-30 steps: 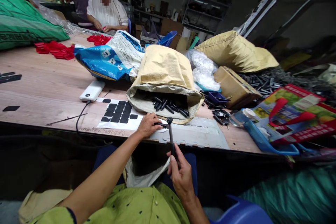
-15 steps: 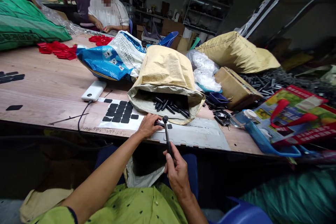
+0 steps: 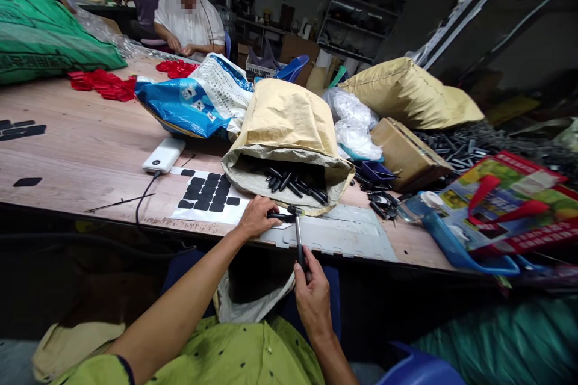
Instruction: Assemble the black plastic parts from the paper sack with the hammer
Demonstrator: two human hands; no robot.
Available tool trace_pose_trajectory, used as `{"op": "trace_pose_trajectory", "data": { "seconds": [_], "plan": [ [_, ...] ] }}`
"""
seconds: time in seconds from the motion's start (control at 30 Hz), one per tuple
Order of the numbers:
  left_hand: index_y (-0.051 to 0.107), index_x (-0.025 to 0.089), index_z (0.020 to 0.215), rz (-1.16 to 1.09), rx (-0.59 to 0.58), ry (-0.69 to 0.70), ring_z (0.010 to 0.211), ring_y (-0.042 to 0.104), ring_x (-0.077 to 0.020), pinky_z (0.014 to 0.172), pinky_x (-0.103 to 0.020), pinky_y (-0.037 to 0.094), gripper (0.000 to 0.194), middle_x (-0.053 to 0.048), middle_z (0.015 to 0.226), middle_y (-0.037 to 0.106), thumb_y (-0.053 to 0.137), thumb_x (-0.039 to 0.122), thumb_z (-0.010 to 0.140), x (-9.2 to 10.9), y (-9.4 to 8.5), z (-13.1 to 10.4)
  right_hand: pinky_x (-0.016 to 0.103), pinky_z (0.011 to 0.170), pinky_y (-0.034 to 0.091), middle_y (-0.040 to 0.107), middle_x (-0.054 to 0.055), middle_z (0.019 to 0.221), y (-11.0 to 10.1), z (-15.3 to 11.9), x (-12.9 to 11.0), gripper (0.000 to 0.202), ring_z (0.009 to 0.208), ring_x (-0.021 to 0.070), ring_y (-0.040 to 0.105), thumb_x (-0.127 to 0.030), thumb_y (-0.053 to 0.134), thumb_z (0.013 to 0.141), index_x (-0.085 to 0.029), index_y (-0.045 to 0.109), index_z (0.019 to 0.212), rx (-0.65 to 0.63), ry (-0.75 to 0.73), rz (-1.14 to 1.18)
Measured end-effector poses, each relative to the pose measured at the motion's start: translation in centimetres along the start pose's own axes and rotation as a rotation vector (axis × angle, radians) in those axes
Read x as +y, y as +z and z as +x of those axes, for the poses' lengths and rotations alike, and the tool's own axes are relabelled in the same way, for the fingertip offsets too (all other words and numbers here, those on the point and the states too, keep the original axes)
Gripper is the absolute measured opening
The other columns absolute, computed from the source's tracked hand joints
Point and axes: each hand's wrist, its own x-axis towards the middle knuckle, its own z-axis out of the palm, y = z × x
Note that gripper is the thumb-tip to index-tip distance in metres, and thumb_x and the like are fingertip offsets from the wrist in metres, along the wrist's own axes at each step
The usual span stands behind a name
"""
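Note:
My left hand (image 3: 257,218) rests at the table's front edge, its fingers closed on a small black cylindrical piece (image 3: 280,216) against a grey metal plate (image 3: 347,228). My right hand (image 3: 313,289) grips a small hammer (image 3: 298,234) by its black handle. The hammer's head is down beside the far end of the black piece; whether they touch I cannot tell. Just behind both hands, a tan sack (image 3: 289,114) lies with its mouth towards me, with several black pieces (image 3: 293,185) inside. Left of my left hand, black rounded patches (image 3: 208,192) lie in rows on a white sheet (image 3: 176,214).
A white power bank (image 3: 163,155) with a cable lies on the left, near a blue-and-white bag (image 3: 194,102). To the right are a water bottle (image 3: 418,203), a blue tray (image 3: 469,255) and a colourful bag (image 3: 506,204). A person in white (image 3: 189,24) sits across the table.
The hammer's head has come down and shifted right, from above the black piece to beside its far end. My right hand has moved slightly right; my left hand stays in place.

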Motion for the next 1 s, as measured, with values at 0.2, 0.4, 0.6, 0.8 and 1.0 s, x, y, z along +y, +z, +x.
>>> {"op": "trace_pose_trajectory", "data": {
  "seconds": [0.2, 0.4, 0.6, 0.8, 1.0],
  "plan": [
    [0.071, 0.022, 0.086, 0.002, -0.002, -0.010, 0.092, 0.053, -0.0227, 0.083, -0.035, 0.043, 0.017, -0.002, 0.087, 0.066, 0.079, 0.024, 0.070, 0.0, -0.1, -0.1, 0.039, 0.101, 0.050, 0.065, 0.014, 0.127, 0.0, 0.0, 0.7, 0.049, 0.116, 0.0255, 0.062, -0.032, 0.050, 0.095, -0.016, 0.058, 0.140, -0.026, -0.014, -0.130],
    [0.070, 0.023, 0.085, -0.001, -0.003, -0.005, 0.093, 0.053, -0.0229, 0.084, -0.035, 0.043, 0.016, -0.001, 0.087, 0.066, 0.077, 0.022, 0.070, 0.1, -0.2, -0.2, 0.039, 0.099, 0.051, 0.065, 0.014, 0.127, 0.1, -0.1, 0.3, 0.050, 0.116, 0.0265, 0.063, -0.031, 0.048, 0.095, -0.017, 0.056, 0.143, -0.028, -0.012, -0.170],
    [0.069, 0.022, 0.087, -0.001, -0.026, -0.020, 0.093, 0.053, -0.0229, 0.085, -0.035, 0.043, 0.017, -0.002, 0.088, 0.065, 0.076, 0.024, 0.071, 0.0, -0.2, -0.1, 0.039, 0.102, 0.050, 0.065, 0.013, 0.130, 0.1, -0.1, 0.4, 0.050, 0.118, 0.0261, 0.063, -0.029, 0.048, 0.095, -0.017, 0.056, 0.143, -0.019, -0.014, -0.152],
    [0.067, 0.021, 0.091, -0.025, -0.001, 0.079, 0.099, 0.054, -0.0244, 0.091, -0.038, 0.040, 0.014, -0.004, 0.094, 0.068, 0.071, 0.030, 0.081, 1.4, -0.7, -0.9, 0.040, 0.105, 0.050, 0.064, 0.013, 0.135, 0.1, 0.0, 0.6, 0.050, 0.122, 0.0262, 0.062, -0.029, 0.048, 0.094, -0.016, 0.057, 0.142, -0.025, -0.004, -0.130],
    [0.066, 0.024, 0.107, -0.217, -0.266, 0.172, 0.093, 0.062, -0.0210, 0.087, -0.033, 0.046, 0.022, -0.006, 0.100, 0.069, 0.054, 0.038, 0.094, 4.3, -0.9, -7.7, 0.040, 0.105, 0.050, 0.064, 0.012, 0.136, 0.2, -0.1, 1.0, 0.050, 0.124, 0.0262, 0.062, -0.029, 0.049, 0.093, -0.017, 0.059, 0.140, -0.012, -0.015, -0.105]
  ]
}}
